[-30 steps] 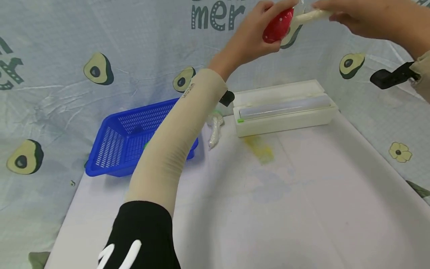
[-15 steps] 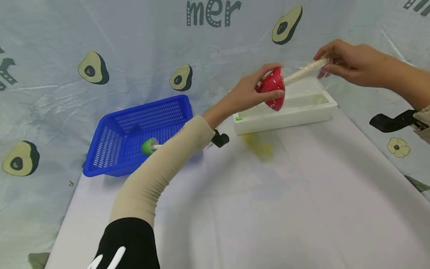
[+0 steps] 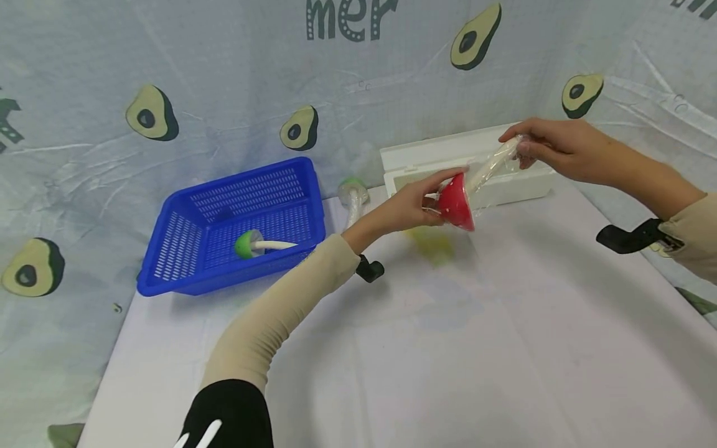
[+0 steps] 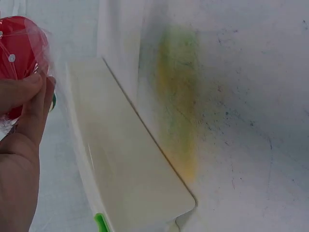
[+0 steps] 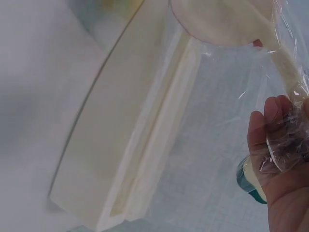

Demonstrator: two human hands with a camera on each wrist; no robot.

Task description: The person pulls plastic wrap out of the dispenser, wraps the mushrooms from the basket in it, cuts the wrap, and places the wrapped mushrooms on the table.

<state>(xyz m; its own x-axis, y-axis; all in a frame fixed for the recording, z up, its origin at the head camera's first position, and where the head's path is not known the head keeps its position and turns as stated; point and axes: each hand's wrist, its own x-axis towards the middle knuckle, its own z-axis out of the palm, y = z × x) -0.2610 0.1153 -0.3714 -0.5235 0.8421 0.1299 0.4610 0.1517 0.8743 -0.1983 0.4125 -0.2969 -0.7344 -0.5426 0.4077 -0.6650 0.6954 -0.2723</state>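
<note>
Head view, listed from near to far. Black sleeve (image 3: 232, 407) with white marks, upper left arm; beige sleeve (image 3: 263, 330) below it, reaching to the wrist. White table (image 3: 448, 373), surface faintly blotched. Black wrist piece (image 3: 370, 269) under the left wrist; a second, the right black wrist piece (image 3: 627, 239), at the cuff of the right beige sleeve (image 3: 697, 230).

Left hand (image 3: 406, 208): thumb and fingers curled on the cap of the red-capped mushroom (image 3: 456, 202), white-dotted, held above the table in front of the white box. Right hand (image 3: 571, 149): fingertips pinching the far end of the pale stem (image 3: 487, 174), which slants up to the right from the cap. Clear film about cap and stem, bunched at the right fingers in the right wrist view.

Blue basket (image 3: 154, 274), slotted walls, on the left of the table. Inside it, one green-capped mushroom (image 3: 245, 244), lying on its side, white stem pointing right. Just right of the basket, one film-wrapped mushroom (image 3: 354, 196), green showing at the top, stem partly hidden by the left arm.

Yellow-green stain (image 3: 434, 246) in front of the box. White box (image 3: 526, 186), long, at the back of the table, lid (image 3: 437, 148) raised. Farthest, pale backdrop cloth (image 3: 224, 62), printed with avocados and lettering.
</note>
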